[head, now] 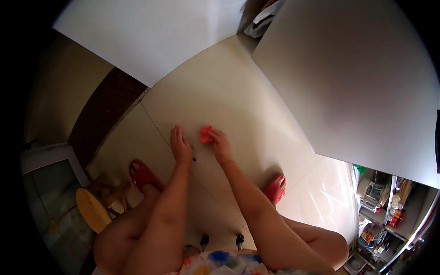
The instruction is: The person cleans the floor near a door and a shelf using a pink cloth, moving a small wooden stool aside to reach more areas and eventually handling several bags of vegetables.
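My right hand (pixel 219 144) holds a crumpled red cloth or tissue (pixel 206 134) against the pale tiled floor (pixel 227 89). To its left, my left hand (pixel 180 144) rests low over the floor with its palm turned towards the cloth, its fingers extended and close together. No object shows in it. A small dark bit (pixel 195 159) and a few dark specks lie on the tile between the hands.
Red slippers (pixel 274 189) are on both feet. A round wooden stool (pixel 92 209) stands at the left, near a dark threshold strip (pixel 106 99). Large pale panels (pixel 343 75) border the floor. Filled shelves (pixel 381 220) stand at lower right; a plastic bag (pixel 259 25) is at the top.
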A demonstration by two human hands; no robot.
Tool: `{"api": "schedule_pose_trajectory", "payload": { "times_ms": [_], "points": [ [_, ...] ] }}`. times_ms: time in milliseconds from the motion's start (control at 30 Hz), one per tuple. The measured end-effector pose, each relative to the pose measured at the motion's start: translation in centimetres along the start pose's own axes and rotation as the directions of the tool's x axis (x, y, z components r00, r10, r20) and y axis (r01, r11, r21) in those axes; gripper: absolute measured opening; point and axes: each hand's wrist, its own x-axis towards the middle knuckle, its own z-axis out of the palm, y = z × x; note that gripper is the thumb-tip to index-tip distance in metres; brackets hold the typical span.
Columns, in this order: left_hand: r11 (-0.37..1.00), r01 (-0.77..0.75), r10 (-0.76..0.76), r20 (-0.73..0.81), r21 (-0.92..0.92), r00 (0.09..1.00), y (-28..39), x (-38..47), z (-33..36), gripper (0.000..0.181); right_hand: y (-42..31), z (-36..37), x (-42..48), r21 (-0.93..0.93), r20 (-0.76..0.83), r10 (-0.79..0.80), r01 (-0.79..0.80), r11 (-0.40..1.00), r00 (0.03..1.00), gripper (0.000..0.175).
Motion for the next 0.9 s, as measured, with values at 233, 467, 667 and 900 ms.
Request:
{"api": "schedule_pose_trajectory", "payload": {
  "times_ms": [233, 467, 667, 900],
  "points": [
    [0.997, 0.074, -0.073, 0.017, -0.02, 0.997, 1.3, 1.8, -1.1, 0.041, 8.8, -14.5, 1.9, 0.191, -0.629, 0.496, -0.5, 0.845, 0.598, 0.037],
    [0.998, 0.052, -0.054, 0.075, 0.022, 0.996, 1.7, 3.9, -0.6, 0.042, 10.5, -11.7, 6.8, -0.394, -0.663, 0.316, -0.675, 0.624, 0.678, 0.044],
    [1.0, -0.004, 0.004, 0.058, 0.002, 0.998, -0.2, 6.6, 0.8, 0.044, 11.7, -8.0, 16.5, -0.54, -0.441, 0.29, -0.509, 0.67, 0.849, 0.043],
    [0.999, -0.038, 0.038, 0.056, -0.003, 0.998, -1.1, 9.4, 1.2, 0.047, 10.8, -1.8, 26.2, -0.596, -0.17, 0.105, -0.187, 0.781, 0.98, 0.046]
  ]
}}
